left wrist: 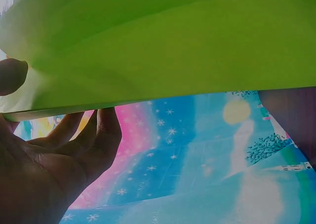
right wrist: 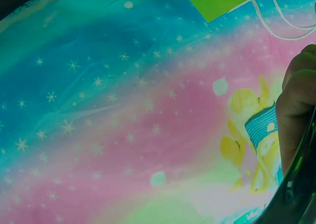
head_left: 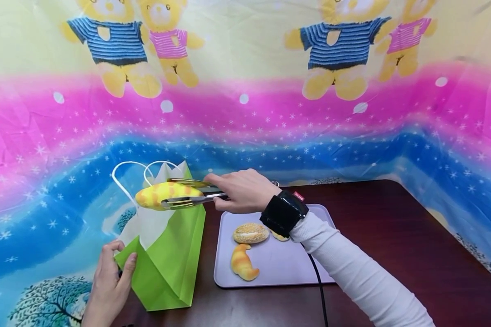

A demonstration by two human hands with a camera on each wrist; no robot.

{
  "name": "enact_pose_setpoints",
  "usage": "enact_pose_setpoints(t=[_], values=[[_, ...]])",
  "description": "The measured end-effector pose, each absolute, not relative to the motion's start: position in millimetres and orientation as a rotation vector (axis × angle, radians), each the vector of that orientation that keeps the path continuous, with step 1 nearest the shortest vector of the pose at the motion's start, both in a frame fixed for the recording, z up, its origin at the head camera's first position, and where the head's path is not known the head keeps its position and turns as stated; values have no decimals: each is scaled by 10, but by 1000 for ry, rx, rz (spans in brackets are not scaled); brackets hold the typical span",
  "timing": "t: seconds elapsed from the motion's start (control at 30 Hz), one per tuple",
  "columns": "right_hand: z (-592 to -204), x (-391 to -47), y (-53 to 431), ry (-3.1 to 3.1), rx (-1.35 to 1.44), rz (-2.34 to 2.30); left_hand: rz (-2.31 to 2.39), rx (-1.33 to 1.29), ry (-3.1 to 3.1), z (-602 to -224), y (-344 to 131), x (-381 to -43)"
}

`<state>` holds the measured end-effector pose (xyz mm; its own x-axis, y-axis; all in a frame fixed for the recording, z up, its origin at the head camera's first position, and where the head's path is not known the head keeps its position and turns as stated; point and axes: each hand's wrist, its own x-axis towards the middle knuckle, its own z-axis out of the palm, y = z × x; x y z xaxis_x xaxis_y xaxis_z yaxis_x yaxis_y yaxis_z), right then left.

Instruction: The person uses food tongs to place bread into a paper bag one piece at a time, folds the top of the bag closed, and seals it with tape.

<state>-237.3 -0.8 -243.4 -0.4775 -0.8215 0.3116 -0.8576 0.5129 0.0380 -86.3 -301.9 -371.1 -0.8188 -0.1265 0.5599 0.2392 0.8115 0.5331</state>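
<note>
"currently, where does the yellow bread (head_left: 154, 196) lie?"

"left of the right hand (head_left: 243, 190), clasped by the tongs (head_left: 208, 198) that hand grips, its long axis roughly in line with them, seemingly above the open green bag (head_left: 159, 263)."

"and which hand is nearer the bag?"

"the left hand (head_left: 109, 277), pinching its near edge between thumb and fingers."

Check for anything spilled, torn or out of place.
Nothing stands out: the green bag stands upright, the tongs hold the yellow bread, and the other visible breads lie on the tray, which the right arm partly hides.
</note>
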Motion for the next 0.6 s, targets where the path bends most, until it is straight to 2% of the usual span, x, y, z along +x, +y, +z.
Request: enact_pose_setpoints(t=[0.6], values=[[-2345, -2323, -201, -2346, 1397, -20, -805, -88, -2406, -3719, -3038, -859]])
